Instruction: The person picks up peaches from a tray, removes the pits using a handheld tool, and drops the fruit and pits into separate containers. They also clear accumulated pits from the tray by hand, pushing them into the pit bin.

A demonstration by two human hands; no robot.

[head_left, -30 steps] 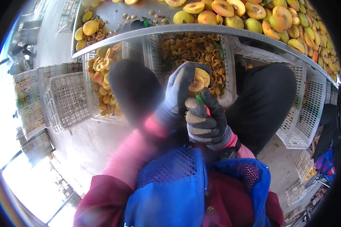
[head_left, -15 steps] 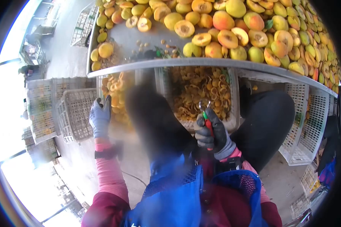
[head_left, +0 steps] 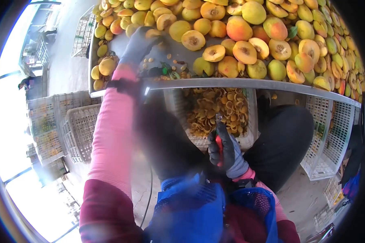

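My left hand, in a grey glove, reaches over the metal sorting table among the peaches. Its fingertips are beside a halved peach at the near edge of the pile; blur hides whether they grip it. Low in front of my lap, my right hand, in a grey and black glove, is closed round red-handled pliers. Their small metal end points up, away from me. Around my left hand lie whole and cut peaches, among them a pitted-looking half with a brown centre.
The table's metal rim runs across in front of my knees. Beneath it stands a white crate of peach scraps. Leaves and pits litter the tabletop. Plastic crates stand at left, and a white crate at right.
My left hand has moved from beside the crates below the table up and forward to the peaches. My right hand still holds the pliers, now turned so that their end looks narrower.
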